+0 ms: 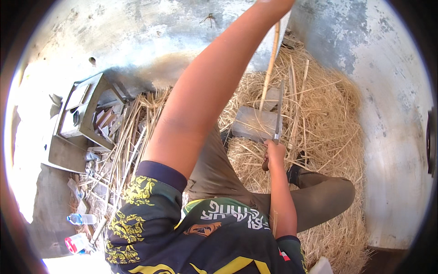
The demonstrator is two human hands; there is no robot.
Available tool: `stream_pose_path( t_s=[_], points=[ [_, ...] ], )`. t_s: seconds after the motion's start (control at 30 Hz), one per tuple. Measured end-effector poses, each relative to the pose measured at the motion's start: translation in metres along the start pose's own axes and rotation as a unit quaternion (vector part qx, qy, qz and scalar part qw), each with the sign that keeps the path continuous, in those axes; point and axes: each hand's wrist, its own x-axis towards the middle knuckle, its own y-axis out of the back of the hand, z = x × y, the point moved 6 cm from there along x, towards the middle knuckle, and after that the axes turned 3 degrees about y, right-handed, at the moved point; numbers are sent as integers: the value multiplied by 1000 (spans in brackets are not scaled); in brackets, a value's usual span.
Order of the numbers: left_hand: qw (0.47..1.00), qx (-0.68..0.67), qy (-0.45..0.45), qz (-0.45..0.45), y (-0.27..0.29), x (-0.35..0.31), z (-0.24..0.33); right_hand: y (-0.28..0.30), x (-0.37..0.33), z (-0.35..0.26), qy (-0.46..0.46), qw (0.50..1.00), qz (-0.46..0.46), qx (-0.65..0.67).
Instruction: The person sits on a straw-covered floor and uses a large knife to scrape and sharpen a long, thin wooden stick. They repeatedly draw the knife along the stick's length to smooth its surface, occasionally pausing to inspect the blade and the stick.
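My right hand is closed around the brown handle of a machete, its long narrow blade pointing away from me. Beside the blade lies a grey block with straw strewn over it. A pale bamboo stick slants up from the block's far edge toward my left hand. That arm stretches far forward, and the hand is mostly cut off by the top edge. Its fingers are out of sight, so its grip on the stick does not show.
Dry straw shavings cover the ground around my bent legs. Split strips are heaped at left, near a wooden cabinet. A plastic bottle and a red-and-white container lie lower left. A worn wall curves round.
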Motion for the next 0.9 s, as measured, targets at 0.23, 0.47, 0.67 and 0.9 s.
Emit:
stream_pose_path(
  t_s=[0.23,0.47,0.67,0.9],
  points=[
    [999,-33,6,-1,-15,-5,-15,-10,11,47,-133,987,-40,86],
    [998,-38,37,-17,-9,-8,-15,-20,31,130,-206,974,-90,39],
    [997,-65,33,-17,-8,-10,-13,-10,34,97,-108,993,5,-37],
    [992,-103,63,-27,-15,-17,-6,-1,29,46,112,990,81,-39]
  ],
)
